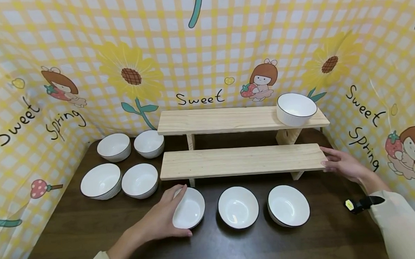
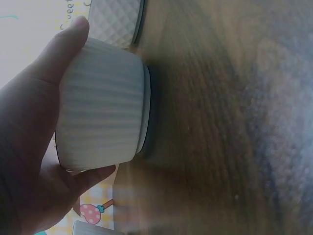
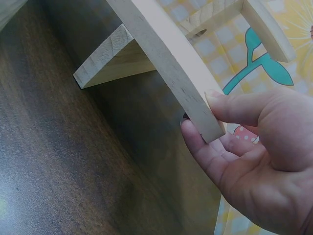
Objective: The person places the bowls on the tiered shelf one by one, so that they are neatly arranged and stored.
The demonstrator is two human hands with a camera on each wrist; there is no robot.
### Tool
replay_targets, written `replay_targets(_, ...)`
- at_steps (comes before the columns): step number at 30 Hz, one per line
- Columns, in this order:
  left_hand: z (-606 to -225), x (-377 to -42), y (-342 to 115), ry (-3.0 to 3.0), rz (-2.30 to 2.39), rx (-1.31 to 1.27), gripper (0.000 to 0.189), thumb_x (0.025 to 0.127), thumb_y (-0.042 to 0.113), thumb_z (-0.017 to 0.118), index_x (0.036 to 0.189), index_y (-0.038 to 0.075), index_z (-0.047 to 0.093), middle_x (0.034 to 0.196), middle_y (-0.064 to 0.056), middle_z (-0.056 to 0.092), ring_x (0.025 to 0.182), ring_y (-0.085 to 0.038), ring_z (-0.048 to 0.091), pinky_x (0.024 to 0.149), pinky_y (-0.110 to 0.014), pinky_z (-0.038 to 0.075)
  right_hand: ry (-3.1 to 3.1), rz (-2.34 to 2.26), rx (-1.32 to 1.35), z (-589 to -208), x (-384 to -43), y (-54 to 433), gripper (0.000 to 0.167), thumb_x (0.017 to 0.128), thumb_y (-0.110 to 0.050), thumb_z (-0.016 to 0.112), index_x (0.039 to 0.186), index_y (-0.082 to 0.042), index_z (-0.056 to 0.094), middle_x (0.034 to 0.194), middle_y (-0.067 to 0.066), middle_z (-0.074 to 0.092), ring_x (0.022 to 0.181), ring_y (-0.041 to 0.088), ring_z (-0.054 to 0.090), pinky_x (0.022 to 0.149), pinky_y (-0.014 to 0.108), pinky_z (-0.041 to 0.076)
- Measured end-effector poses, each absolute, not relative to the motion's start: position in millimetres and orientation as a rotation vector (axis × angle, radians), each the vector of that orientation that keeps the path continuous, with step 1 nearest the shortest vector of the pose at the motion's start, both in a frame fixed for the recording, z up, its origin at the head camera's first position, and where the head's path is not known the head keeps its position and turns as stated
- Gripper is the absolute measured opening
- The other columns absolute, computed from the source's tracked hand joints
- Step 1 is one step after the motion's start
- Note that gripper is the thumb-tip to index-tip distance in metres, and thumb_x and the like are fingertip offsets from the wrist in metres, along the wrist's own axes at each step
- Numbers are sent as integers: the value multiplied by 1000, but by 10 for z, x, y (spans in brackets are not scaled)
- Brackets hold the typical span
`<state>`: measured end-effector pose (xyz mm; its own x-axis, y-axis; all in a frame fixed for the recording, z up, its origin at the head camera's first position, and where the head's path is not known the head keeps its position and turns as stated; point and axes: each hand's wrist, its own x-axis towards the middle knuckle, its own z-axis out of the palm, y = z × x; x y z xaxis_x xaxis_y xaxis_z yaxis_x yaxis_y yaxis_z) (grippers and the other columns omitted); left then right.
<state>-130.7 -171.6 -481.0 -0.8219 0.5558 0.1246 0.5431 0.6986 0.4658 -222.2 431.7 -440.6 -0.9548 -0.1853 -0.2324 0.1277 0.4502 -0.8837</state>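
Note:
My left hand [image 1: 162,216] holds a white bowl [image 1: 191,209] with a dark rim at the front of the table, thumb on the near side and fingers on the far side. Fine vertical ribs on this bowl [image 2: 105,103] show in the left wrist view, its foot close to the tabletop. At the right end of a two-tier wooden shelf [image 1: 243,160], my right hand [image 1: 344,164] grips the lower board. The right wrist view shows the thumb on top of the board [image 3: 171,73] and fingers underneath.
Two more white bowls, a middle one [image 1: 238,207] and a right one [image 1: 289,206], stand before the shelf. Several bowls [image 1: 102,181] are grouped at the left. One bowl [image 1: 296,109] sits on the upper board's right end. A checked cloth [image 1: 204,48] surrounds the dark table [image 1: 247,251].

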Motion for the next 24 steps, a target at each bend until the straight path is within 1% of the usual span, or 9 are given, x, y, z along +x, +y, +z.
replay_targets(5,-4816,-1317,-1707,2862,817,922,125,66,53,93,159,1,29,157,-16,32,142,-30,34,101,-47,49,2406,-1515,-57,-4409,-2219,4316,74,102,-2,58,157,13,9,122,25,58,92,5,64,81,30,57)
replay_targets(10,-4825,-1320,-1709,2859,831,925,123,66,51,93,159,1,30,156,-15,32,140,-30,36,99,-47,50,2410,-1509,-53,-4408,-2213,4314,74,102,-3,58,157,13,10,124,27,57,92,5,64,81,30,57)
replay_targets(18,-4828,-1342,-1712,2866,800,936,123,66,53,93,159,2,30,155,-17,34,138,-29,39,97,-47,51,2413,-1502,-40,-4411,-2223,4319,75,102,-3,58,157,11,10,125,28,56,92,5,63,81,30,57)
replay_targets(24,-4830,-1337,-1711,2875,793,936,123,65,53,93,158,2,31,155,-14,34,137,-28,41,97,-46,51,2414,-1498,-44,-4409,-2221,4314,74,103,-3,58,157,12,10,127,32,55,92,5,64,81,30,57)
